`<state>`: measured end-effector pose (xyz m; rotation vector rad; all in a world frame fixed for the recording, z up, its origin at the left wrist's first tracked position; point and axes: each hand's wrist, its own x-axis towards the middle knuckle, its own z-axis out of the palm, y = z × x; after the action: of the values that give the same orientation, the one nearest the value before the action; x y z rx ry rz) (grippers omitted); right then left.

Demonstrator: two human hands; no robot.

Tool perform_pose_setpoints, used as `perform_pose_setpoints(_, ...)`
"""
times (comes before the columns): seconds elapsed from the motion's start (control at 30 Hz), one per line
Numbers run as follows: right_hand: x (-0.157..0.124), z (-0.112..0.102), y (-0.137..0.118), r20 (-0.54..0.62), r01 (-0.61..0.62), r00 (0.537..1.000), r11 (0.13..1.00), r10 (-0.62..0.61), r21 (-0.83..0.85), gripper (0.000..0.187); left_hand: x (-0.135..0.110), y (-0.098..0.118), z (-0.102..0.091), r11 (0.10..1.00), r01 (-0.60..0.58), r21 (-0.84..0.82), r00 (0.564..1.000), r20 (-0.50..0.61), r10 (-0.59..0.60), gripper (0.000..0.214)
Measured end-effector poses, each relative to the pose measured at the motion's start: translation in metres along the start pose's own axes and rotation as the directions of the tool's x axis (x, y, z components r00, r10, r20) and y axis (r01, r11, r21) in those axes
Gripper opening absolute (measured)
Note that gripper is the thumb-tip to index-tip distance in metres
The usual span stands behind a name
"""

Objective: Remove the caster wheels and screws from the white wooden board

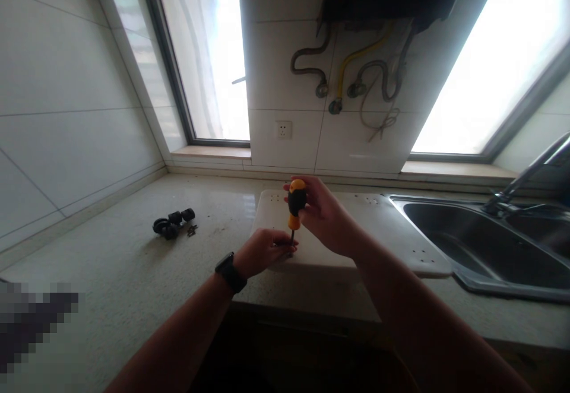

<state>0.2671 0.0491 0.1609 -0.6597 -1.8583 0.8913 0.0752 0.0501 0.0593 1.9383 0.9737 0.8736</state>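
My right hand [321,215] is closed round the yellow and black handle of a screwdriver [297,200], which stands nearly upright. Its thin shaft points down at the near left corner of a white board [387,233] lying flat on the counter. Beside the tip, the fingers of my left hand [263,250] are pinched together against the board; what they hold there is too small and dark to make out. Small groups of holes show at the board's other corners. To the left sit several black caster wheels [171,225] and, beside them, a few small dark screws [192,230].
A steel sink [449,233] with a tap [512,185] borders the board on the right. The speckled counter [133,286] runs left to a tiled wall. Behind are a wall socket [284,129], hoses [307,71] under a dark-bottomed unit, and two windows.
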Motion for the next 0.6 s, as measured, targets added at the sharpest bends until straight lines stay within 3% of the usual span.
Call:
perform_pose_setpoints(0.3,-0.0018,-0.0002,-0.0066,-0.062,-0.026,0.998,0.983,0.015,-0.183,0.058,-0.0003,0.0038,0.0027,0.999,0.009,0.042,0.989,-0.146,-0.002,0.018)
perform_pose_setpoints(0.5,-0.003,-0.0005,-0.0075,-0.056,-0.019,0.998,0.993,0.012,-0.12,0.048,-0.0008,0.0066,0.0055,0.999,0.002,0.051,0.991,-0.136,0.005,0.022)
perform_pose_setpoints(0.6,-0.0042,-0.004,-0.0109,-0.11,0.001,0.994,0.996,-0.011,-0.089,0.044,-0.0013,0.009,-0.0023,0.98,-0.066,0.189,0.993,-0.084,0.083,0.026)
